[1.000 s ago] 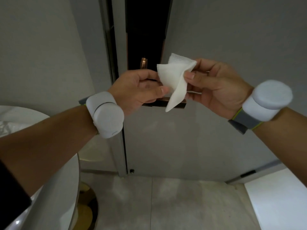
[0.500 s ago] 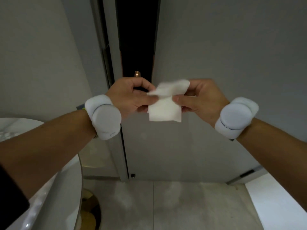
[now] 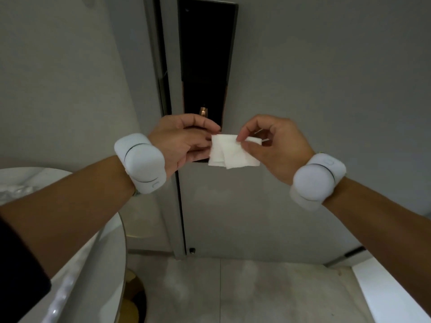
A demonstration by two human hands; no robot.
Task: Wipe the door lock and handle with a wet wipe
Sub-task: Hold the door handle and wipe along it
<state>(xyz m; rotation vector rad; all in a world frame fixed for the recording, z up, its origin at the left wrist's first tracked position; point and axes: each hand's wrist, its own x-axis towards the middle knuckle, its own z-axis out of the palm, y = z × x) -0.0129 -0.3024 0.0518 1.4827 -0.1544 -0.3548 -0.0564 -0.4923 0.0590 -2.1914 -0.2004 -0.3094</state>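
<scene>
A folded white wet wipe (image 3: 233, 152) hangs between both hands in front of the door. My left hand (image 3: 184, 143) pinches its left edge. My right hand (image 3: 272, 145) pinches its top right edge with thumb and fingers. Behind them a tall black lock panel (image 3: 205, 57) runs up the grey door (image 3: 314, 78). A copper-coloured part of the handle (image 3: 203, 111) shows just above my left hand; the rest of the handle is hidden by the hands and the wipe.
A round white marble-look table (image 3: 77, 252) with a gold base stands at the lower left. A grey wall (image 3: 70, 78) lies left of the door frame. The floor (image 3: 245, 290) is pale tile, with a white surface (image 3: 396, 287) at the lower right.
The wipe went from loosely held up in my right hand to a flatter folded shape held by both hands. The view tilted so more of the lock panel shows above.
</scene>
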